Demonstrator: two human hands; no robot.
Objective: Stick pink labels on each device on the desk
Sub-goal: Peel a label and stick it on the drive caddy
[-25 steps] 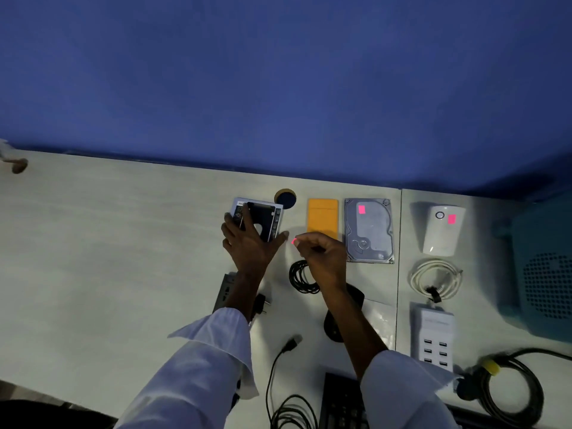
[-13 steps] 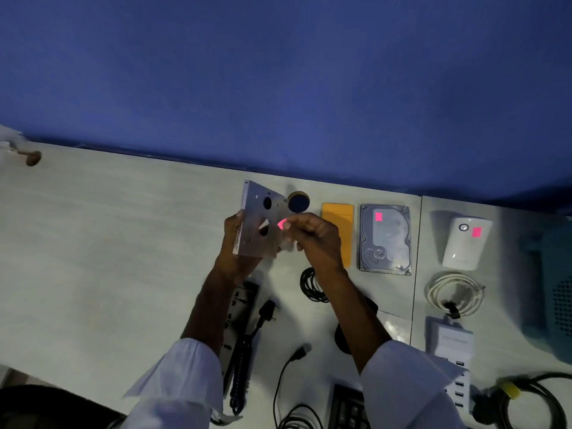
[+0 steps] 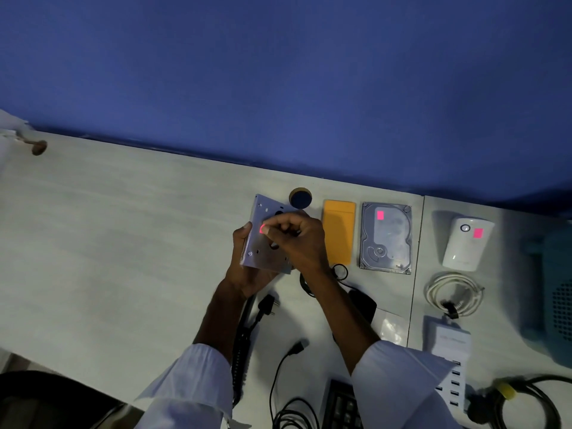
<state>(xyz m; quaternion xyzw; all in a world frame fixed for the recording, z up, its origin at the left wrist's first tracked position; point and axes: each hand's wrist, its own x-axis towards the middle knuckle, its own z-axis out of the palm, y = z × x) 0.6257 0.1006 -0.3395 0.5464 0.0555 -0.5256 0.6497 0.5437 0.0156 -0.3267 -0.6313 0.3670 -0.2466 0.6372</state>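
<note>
My left hand grips a flat silver drive caddy from below and holds it lifted above the desk, metal face up. My right hand has its fingers curled and presses a small pink label onto the caddy's upper left area with a fingertip. A silver hard drive lies to the right with a pink label on it. Further right, a white plug-in device also carries a pink label. An orange pad lies flat between the caddy and the hard drive.
On the pale desk lie a coiled white cable, a white USB charger hub, a black power strip with plug, black cables, a keyboard and a round desk grommet. A teal appliance stands at the right edge.
My left hand lifted the caddy off the desk and turned it metal face up. My right hand carried the pink label over and now presses it on the caddy.
</note>
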